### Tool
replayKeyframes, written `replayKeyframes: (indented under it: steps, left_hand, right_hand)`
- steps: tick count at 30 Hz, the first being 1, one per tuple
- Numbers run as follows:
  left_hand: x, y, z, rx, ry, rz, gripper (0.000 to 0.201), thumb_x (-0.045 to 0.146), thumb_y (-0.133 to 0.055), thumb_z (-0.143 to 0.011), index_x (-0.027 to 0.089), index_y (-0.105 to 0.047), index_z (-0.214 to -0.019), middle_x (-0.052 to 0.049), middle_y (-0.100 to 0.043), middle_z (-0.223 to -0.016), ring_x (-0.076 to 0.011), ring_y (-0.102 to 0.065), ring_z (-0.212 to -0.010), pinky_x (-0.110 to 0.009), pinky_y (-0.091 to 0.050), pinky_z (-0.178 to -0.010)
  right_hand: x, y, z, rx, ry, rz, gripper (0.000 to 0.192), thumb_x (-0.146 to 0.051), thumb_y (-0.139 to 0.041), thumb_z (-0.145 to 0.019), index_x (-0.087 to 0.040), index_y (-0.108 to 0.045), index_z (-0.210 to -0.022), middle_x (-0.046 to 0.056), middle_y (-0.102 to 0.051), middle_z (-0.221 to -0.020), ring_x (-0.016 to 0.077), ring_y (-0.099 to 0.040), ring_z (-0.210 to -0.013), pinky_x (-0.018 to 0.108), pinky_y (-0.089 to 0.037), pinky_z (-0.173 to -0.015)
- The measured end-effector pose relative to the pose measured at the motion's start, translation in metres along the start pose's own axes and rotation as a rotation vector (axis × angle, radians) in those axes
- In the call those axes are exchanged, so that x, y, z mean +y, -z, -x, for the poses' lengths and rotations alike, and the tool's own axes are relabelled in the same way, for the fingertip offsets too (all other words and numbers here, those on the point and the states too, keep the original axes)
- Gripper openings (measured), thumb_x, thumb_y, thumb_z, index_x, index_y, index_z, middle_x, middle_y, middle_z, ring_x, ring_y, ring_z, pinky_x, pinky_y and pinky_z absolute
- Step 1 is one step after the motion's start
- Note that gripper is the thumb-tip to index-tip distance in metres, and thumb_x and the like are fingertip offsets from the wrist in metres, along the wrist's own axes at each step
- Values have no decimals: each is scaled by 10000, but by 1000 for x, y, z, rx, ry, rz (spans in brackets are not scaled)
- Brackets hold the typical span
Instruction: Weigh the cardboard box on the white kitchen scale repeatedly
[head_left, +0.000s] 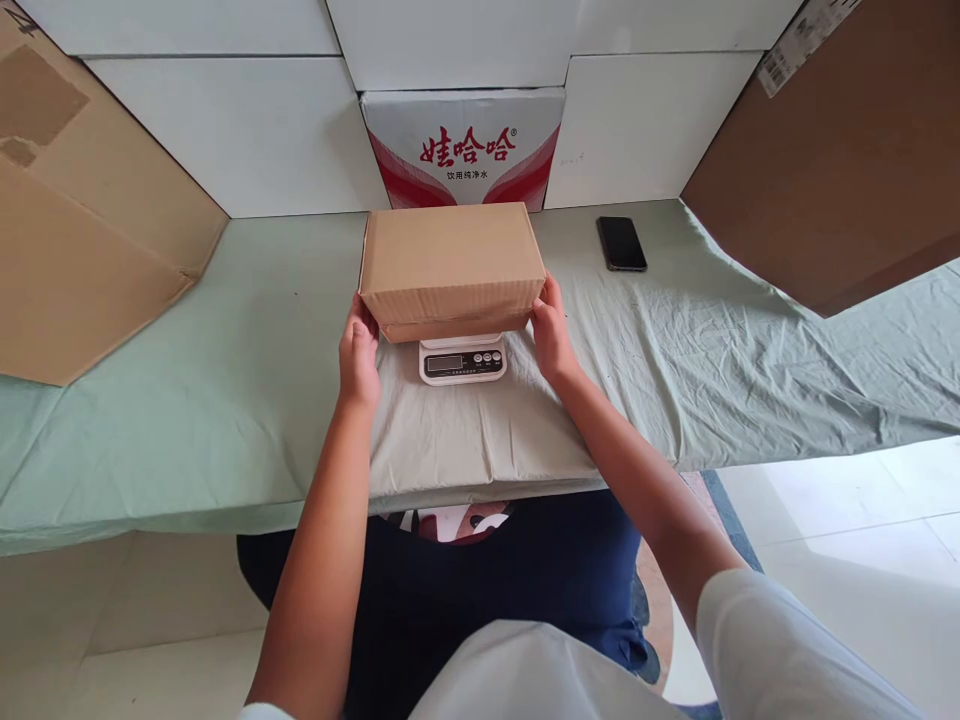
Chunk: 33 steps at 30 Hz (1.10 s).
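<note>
A closed brown cardboard box (451, 262) rests on a small white digital scale (462, 362) at the middle of the table. My left hand (358, 352) grips the box's left near corner. At the right near corner, my right hand (550, 330) holds the other side. The scale's display and buttons show just below the box's front edge. The scale's platform is hidden under the box.
A pale green cloth (225, 400) covers the table. A black phone (621, 243) lies at the back right. Large cardboard boxes stand at the left (82, 230) and right (855, 150). A red-and-white printed carton (463, 150) leans against the white wall behind.
</note>
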<state>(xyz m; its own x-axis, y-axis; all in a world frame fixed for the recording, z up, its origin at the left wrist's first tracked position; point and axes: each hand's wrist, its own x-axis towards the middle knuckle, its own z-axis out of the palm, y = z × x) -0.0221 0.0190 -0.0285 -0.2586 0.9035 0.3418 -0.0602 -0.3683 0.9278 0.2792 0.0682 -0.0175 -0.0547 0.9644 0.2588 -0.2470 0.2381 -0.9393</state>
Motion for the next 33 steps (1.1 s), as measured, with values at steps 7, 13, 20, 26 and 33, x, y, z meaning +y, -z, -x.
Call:
replayKeyframes:
  steps: [7, 13, 20, 26, 33]
  left_hand:
    - [-5, 3, 0, -15, 10, -29, 924, 946, -617, -932, 328, -663, -1616, -128, -601, -1771, -368, -451, -1743, -572, -342, -1451]
    - [-8, 5, 0, -36, -9, -47, 905, 921, -557, -985, 315, -626, -1654, -135, -592, -1769, -349, -461, -1735, -549, -356, -1445]
    - [-6, 3, 0, -43, -17, -30, 905, 925, -597, -963, 325, -636, -1640, -122, -601, -1765, -346, -466, -1730, -547, -349, -1451]
    - [-5, 4, 0, -52, -16, -48, 895, 929, -579, -971, 325, -637, -1628, -112, -601, -1763, -336, -480, -1723, -524, -373, -1444]
    - [-2, 1, 0, -26, 14, -37, 960, 966, -593, -924, 312, -634, -1625, -145, -582, -1776, -363, -450, -1736, -537, -362, -1437]
  right_hand:
    - [1, -2, -1, 21, -15, -17, 782, -806, -749, -816, -421, -587, -1477, -1, -554, -1787, 368, -354, -1783, 682, -255, -1509]
    - [1, -1, -2, 22, -28, 2, 802, -817, -748, -800, -428, -588, -1484, -10, -551, -1788, 367, -363, -1775, 667, -281, -1499]
    - [-6, -4, 0, 44, -38, -24, 798, -805, -764, -775, -399, -596, -1441, 11, -555, -1775, 379, -354, -1775, 664, -261, -1503]
    - [-8, -5, 1, 26, -23, -11, 771, -797, -749, -800, -381, -597, -1432, 32, -581, -1747, 395, -424, -1725, 675, -306, -1472]
    - [-8, -5, 2, 19, -17, 13, 736, -817, -728, -825, -404, -605, -1422, 7, -591, -1750, 358, -409, -1742, 636, -339, -1478]
